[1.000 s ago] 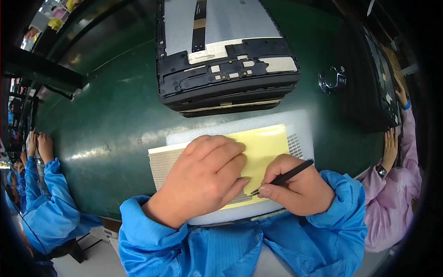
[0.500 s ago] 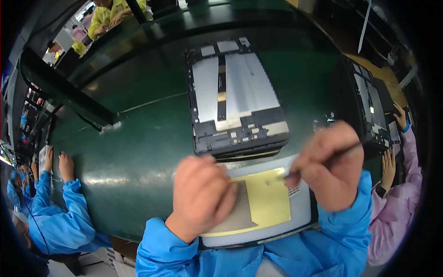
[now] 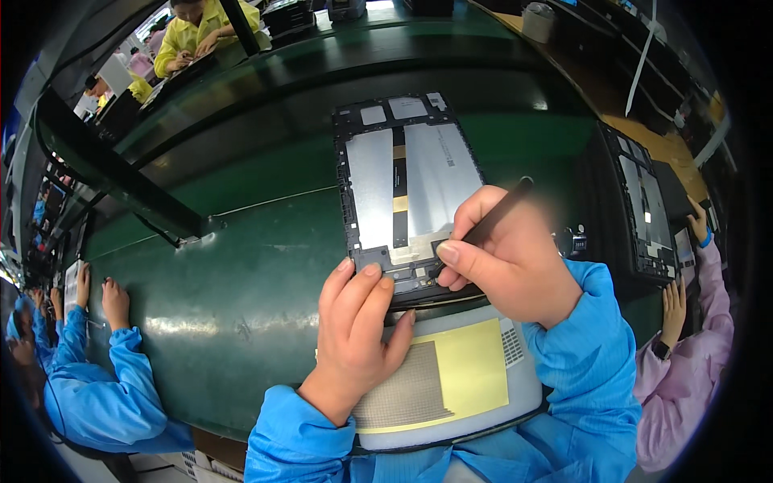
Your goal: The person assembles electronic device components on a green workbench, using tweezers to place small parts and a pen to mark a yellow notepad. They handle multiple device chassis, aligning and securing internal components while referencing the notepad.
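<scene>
The black-framed panel (image 3: 370, 193) lies on the green table (image 3: 250, 274), inward from the near edge, with its near end toward the person. The left hand (image 3: 354, 326) is loosely spread, fingertips resting on the panel's near left corner. The right hand (image 3: 511, 253) pinches a slim black tool (image 3: 501, 213), probably tweezers, its tip down at the panel's near end; whether it grips anything is hidden.

For clean work there, I'd keep the left fingertips light but firm, steady the right hand low, and lift the tip straight away so small parts don't drag.

A white foam pad (image 3: 527, 390) lies along the table's near edge, bearing a yellow sheet (image 3: 475, 370) partly covered by grey strips (image 3: 403, 386). Toward the right edge stands a stack of similar panels (image 3: 636, 217), beside a co-worker in pink (image 3: 692, 354). Another, in blue (image 3: 113, 394), sits along the near edge, further left.
</scene>
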A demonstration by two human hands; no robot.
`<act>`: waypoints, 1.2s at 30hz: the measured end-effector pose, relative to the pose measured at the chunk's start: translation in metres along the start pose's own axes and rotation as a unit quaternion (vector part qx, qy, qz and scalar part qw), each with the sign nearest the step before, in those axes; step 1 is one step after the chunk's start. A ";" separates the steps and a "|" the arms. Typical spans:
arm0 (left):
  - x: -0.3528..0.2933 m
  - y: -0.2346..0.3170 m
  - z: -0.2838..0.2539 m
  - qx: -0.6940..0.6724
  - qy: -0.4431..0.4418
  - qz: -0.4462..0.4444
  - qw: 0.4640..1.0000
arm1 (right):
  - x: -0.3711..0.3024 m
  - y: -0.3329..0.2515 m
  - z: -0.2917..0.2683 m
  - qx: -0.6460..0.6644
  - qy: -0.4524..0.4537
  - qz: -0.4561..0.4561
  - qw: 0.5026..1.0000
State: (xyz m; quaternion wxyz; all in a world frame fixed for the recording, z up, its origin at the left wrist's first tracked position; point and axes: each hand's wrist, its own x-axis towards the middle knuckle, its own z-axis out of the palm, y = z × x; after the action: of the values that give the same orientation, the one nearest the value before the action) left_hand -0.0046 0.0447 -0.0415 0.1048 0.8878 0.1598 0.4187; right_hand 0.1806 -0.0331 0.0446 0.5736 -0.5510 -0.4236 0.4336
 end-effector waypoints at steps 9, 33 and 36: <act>0.013 0.008 0.001 0.006 -0.010 0.014 1.000 | 0.000 0.004 0.000 -0.027 0.009 -0.021 0.999; -0.001 0.010 0.014 0.135 -0.051 0.036 0.989 | -0.132 0.077 -0.002 0.048 -0.026 0.166 0.985; -0.004 0.008 0.014 0.160 -0.051 0.040 0.985 | -0.135 0.076 0.000 0.019 -0.039 0.124 0.991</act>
State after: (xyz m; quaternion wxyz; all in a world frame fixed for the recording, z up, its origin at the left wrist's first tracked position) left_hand 0.0052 0.0352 -0.0503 -0.0478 0.9190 0.1832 0.3457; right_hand 0.1427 -0.1624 -0.0327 0.5089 -0.5707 -0.3661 0.5303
